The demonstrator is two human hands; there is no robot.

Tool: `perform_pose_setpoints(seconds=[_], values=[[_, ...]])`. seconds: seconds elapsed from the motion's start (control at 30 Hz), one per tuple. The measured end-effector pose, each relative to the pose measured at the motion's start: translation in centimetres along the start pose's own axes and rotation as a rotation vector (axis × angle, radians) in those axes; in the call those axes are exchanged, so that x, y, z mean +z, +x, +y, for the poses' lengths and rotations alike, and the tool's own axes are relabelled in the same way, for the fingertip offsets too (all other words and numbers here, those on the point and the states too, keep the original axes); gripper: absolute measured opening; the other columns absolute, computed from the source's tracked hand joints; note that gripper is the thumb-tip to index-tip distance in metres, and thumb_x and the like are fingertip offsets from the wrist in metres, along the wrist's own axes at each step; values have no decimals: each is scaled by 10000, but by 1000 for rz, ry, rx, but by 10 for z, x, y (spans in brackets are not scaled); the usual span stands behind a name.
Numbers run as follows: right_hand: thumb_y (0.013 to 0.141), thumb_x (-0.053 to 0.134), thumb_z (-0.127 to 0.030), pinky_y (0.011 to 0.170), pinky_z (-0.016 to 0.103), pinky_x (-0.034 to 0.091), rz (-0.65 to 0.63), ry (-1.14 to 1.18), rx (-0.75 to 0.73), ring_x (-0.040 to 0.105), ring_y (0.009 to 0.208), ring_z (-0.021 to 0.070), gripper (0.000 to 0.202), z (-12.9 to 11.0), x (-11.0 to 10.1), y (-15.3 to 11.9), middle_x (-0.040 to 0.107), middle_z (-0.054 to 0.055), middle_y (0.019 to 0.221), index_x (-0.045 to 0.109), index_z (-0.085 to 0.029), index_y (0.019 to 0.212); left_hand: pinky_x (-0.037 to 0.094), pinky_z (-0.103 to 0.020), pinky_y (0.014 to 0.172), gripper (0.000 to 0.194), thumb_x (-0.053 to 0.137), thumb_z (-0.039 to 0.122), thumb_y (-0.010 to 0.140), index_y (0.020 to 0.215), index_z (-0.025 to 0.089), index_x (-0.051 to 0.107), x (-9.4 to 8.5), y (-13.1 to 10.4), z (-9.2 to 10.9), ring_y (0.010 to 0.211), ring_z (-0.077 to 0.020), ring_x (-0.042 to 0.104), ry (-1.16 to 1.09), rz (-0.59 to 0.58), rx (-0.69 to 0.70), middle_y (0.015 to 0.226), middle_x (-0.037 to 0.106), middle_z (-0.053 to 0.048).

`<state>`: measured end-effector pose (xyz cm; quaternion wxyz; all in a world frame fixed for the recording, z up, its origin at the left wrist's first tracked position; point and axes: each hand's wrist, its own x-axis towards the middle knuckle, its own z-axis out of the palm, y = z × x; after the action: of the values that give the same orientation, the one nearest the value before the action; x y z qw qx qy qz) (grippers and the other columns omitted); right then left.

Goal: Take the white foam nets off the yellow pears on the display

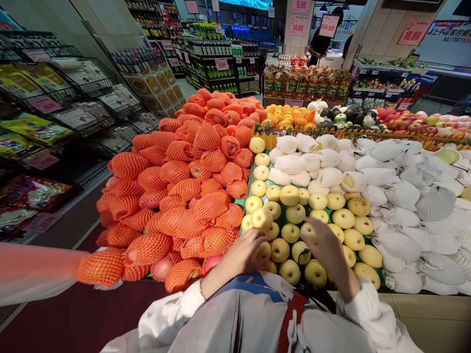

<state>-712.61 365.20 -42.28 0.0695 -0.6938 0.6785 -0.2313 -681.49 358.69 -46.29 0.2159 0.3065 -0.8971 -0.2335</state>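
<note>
Round yellow pears (290, 233) lie in rows on a green mat in front of me. My left hand (248, 247) reaches over the left side of these rows, its fingers extended and slightly bent beside the nearest fruit. Just beyond its fingertips, one pale pear (262, 218) sits higher than its neighbours; whether the fingers touch it I cannot tell. My right hand (326, 242) hovers over the middle pears with its fingers apart, thumb side toward the left hand. No fruit shows in its grasp. A thin dark cord loop (304, 255) hangs between the hands.
Fruit in orange foam nets (176, 196) is heaped on the left. White-netted fruit (408, 220) fills the right side. Behind stand oranges (285, 115), bottles of oil (305, 83) and store shelves. A person's sleeve (40, 272) reaches in at left.
</note>
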Motion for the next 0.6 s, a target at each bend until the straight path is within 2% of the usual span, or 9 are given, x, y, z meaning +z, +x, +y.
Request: perform_pose_setpoints(seconds=[0.07,0.13,0.23,0.33,0.4,0.47,0.53,0.6], values=[[925,715,-320,987,480,605,-212,-28,26,675,1207,340,411,-13,14,-35,708,135,1324,700,-218,1322,581,-489,954,689,861,316,728,1377,242,641,20,-11,-1,1198,-365,620,56,-80,-12,1369,622,-150],[838,796,-261,1021,504,589,-317,-58,18,655,1243,360,459,-11,29,-63,697,139,1348,724,-215,1288,578,-499,959,734,867,271,690,1389,247,644,34,-16,-6,1212,-379,618,69,-84,-58,1384,623,-152],[828,779,-214,1119,545,519,-247,-76,-7,577,1352,373,503,1,41,-90,639,161,1427,709,-201,1326,572,-494,995,667,829,269,739,1375,227,631,39,-18,-13,1221,-352,629,-20,-14,-163,1387,628,-146],[864,680,-229,1017,483,557,-110,-63,61,620,1235,345,405,3,35,-105,668,174,1282,716,-172,1263,568,-500,1025,673,822,324,764,1387,206,599,34,-18,-15,1238,-342,629,-119,33,-226,1401,616,-155],[875,612,-254,911,436,558,-95,-63,135,655,1080,318,270,-2,24,-114,694,144,1106,729,-177,1106,565,-503,1038,676,813,361,783,1406,215,593,30,-19,-16,1254,-348,623,-137,-4,-210,1415,604,-162],[906,549,-310,806,402,533,-163,-58,249,672,929,296,192,-7,10,-125,707,108,957,702,-200,943,574,-506,1021,668,802,368,789,1413,245,599,30,-19,-17,1248,-355,624,-113,-50,-193,1427,595,-160],[968,465,-405,710,380,499,-285,-30,398,674,793,279,311,-8,1,-140,710,86,825,659,-225,805,586,-521,989,671,799,340,767,1406,280,603,31,-20,-17,1228,-366,624,-70,-66,-194,1429,586,-153],[1002,391,-494,652,371,487,-401,26,532,666,695,274,459,-4,2,-156,690,74,701,623,-244,696,598,-539,958,689,797,307,746,1404,282,595,35,-20,-16,1205,-373,621,-41,-61,-197,1436,553,-165]])
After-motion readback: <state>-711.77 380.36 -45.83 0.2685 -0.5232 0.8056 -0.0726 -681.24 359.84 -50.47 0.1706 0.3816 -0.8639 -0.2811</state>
